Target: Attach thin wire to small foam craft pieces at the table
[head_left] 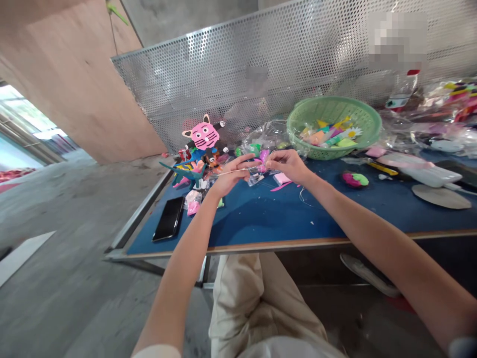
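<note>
Over the blue table, my left hand (231, 177) and my right hand (289, 165) are close together. A thin pale strand (227, 172) crosses the fingers of my left hand, which are partly bent around it. My right hand is closed in a pinch at the strand's other side; the exact grip is too small to make out. Just behind the fingertips lies a purple clay piece (264, 155). Below my right wrist a loose loop of thin wire (303, 199) rests on the table. A pink block (281, 179) and a pink strip sit beneath my hands.
A pink cat-faced figure (204, 135) stands among small figures at the left. A black phone (168, 219) lies near the table's left edge. A green basket (335, 102) holds colourful pieces. Rightward are a pink-green clay lump (355, 179), a yellow cutter (383, 168) and a bottle (401, 94).
</note>
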A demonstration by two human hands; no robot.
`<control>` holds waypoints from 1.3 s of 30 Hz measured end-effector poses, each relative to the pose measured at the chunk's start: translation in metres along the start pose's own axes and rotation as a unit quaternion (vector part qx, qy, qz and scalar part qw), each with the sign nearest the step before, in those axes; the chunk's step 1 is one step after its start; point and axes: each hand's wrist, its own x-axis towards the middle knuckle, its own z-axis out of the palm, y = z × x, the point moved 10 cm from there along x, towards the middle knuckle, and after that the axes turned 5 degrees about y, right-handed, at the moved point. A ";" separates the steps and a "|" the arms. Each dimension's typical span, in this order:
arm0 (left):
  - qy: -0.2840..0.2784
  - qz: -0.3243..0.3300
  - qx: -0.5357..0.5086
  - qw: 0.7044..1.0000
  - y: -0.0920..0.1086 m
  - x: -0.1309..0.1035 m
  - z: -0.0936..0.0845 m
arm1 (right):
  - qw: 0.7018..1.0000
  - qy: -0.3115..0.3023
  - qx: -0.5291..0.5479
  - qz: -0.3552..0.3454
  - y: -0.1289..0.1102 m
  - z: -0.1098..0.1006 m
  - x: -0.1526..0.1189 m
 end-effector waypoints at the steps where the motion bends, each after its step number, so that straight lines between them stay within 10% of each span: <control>1: -0.008 -0.004 0.001 1.000 0.000 0.000 -0.002 | 1.000 -0.005 -0.006 -0.005 -0.002 0.001 0.000; 11: -0.202 -0.071 0.069 0.974 -0.017 -0.016 0.024 | 0.987 -0.122 -0.103 0.005 -0.001 0.022 -0.011; 23: 0.001 -0.040 0.111 0.993 -0.002 -0.002 -0.006 | 0.976 -0.127 -0.179 0.005 0.004 0.024 -0.011; 39: 0.095 -0.002 0.120 0.988 0.009 0.001 -0.012 | 0.930 -0.115 -0.329 -0.119 -0.005 0.035 -0.012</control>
